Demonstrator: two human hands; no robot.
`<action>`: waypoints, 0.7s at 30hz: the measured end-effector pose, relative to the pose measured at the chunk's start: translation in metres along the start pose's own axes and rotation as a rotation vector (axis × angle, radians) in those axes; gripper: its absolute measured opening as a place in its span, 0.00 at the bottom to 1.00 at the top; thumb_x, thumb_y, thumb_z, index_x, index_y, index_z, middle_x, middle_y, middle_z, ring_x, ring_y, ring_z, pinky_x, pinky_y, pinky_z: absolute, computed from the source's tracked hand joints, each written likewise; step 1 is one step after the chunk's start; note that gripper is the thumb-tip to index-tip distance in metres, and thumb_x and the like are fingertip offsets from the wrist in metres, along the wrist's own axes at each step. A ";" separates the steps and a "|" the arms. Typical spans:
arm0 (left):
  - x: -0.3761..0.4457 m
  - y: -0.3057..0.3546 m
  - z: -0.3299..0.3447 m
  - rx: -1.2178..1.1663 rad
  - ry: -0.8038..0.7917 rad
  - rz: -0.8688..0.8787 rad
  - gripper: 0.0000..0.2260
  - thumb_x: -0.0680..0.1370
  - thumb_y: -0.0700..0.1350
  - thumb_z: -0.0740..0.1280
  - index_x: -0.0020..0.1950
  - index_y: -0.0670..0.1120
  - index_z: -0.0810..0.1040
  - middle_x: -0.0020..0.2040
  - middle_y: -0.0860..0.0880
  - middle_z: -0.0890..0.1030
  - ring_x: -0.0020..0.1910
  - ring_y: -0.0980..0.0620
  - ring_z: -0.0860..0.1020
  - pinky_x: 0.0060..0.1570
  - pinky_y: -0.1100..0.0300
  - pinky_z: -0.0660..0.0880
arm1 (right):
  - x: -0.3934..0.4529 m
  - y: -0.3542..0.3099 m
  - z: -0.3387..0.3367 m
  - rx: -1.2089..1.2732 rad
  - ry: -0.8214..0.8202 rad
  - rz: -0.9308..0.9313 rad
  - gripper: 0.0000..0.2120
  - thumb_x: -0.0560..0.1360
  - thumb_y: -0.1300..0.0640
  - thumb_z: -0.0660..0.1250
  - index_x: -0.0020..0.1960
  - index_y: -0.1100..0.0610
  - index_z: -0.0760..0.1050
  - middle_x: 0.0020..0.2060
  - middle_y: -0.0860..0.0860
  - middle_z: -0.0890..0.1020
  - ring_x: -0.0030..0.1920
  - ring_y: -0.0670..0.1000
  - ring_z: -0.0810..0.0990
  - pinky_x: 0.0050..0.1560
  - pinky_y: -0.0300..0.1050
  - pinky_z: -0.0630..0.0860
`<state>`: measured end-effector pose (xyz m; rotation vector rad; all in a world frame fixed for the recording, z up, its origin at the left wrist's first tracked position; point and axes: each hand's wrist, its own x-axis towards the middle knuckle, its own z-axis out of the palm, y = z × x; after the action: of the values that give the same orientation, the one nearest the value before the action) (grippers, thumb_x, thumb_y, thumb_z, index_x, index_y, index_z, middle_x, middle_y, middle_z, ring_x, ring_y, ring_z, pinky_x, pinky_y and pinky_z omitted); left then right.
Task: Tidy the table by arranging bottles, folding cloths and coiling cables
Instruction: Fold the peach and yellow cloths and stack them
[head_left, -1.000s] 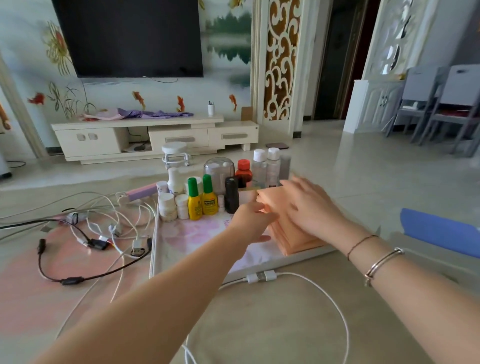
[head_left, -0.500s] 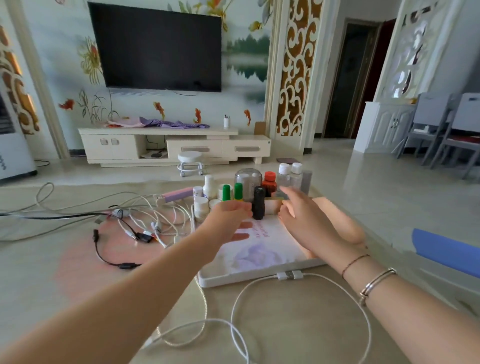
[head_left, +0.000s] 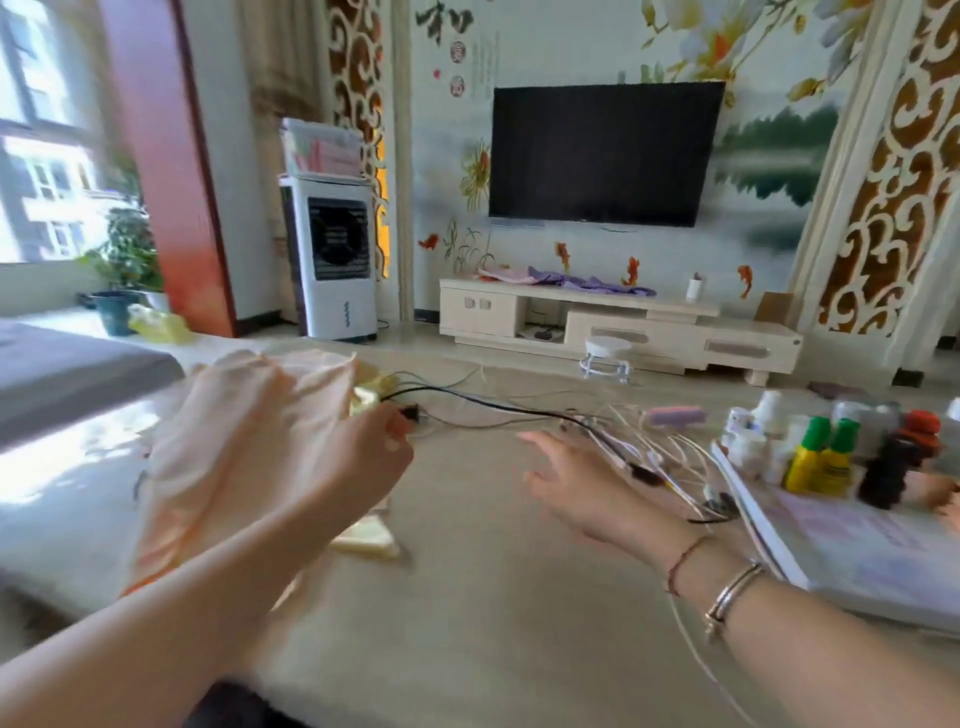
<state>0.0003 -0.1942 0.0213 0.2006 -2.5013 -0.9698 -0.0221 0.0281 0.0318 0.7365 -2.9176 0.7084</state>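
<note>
My left hand (head_left: 358, 457) is raised over the left part of the table (head_left: 493, 597), fingers curled round a crumpled peach cloth (head_left: 234, 447) that hangs to its left. A pale yellow cloth (head_left: 366, 538) lies under it. My right hand (head_left: 571, 478) hovers open, fingers spread, beside a tangle of white and black cables (head_left: 654, 457). At the right a white tray (head_left: 748, 525) carries bottles: two yellow ones with green caps (head_left: 821, 462), a black one (head_left: 883, 478) and several white ones. The frame is motion-blurred.
A pink bar-shaped item (head_left: 675, 415) lies behind the cables. A grey cushion (head_left: 62, 374) sits at the far left. Beyond the table stand a white stool (head_left: 605, 356), a TV cabinet (head_left: 623, 322) and an air cooler (head_left: 335, 260).
My view has swung left. Both hands left the tray and the folded peach cloths; my left hand now holds a loose peach cloth, and my right hand is by the cables.
</note>
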 end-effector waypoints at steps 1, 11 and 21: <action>-0.002 -0.023 -0.020 0.131 0.037 -0.025 0.05 0.74 0.43 0.69 0.48 0.51 0.77 0.46 0.52 0.77 0.50 0.47 0.76 0.46 0.58 0.72 | 0.012 -0.019 0.014 0.023 -0.031 -0.018 0.23 0.80 0.55 0.59 0.74 0.52 0.63 0.68 0.55 0.72 0.51 0.42 0.75 0.59 0.35 0.66; -0.015 -0.122 -0.067 0.478 0.005 -0.209 0.09 0.73 0.46 0.62 0.44 0.45 0.81 0.46 0.47 0.81 0.50 0.43 0.77 0.45 0.55 0.73 | 0.073 -0.095 0.104 0.453 -0.172 0.083 0.16 0.78 0.61 0.59 0.65 0.53 0.74 0.57 0.52 0.77 0.56 0.50 0.76 0.53 0.40 0.71; -0.016 -0.118 -0.068 0.374 0.129 -0.160 0.20 0.73 0.34 0.61 0.61 0.50 0.77 0.65 0.50 0.72 0.67 0.48 0.66 0.60 0.62 0.58 | 0.066 -0.104 0.128 0.630 -0.185 0.097 0.09 0.75 0.54 0.70 0.51 0.54 0.72 0.37 0.51 0.81 0.36 0.44 0.80 0.45 0.41 0.77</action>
<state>0.0426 -0.3180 -0.0193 0.5684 -2.5532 -0.5163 -0.0241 -0.1391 -0.0283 0.7251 -2.8997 1.6942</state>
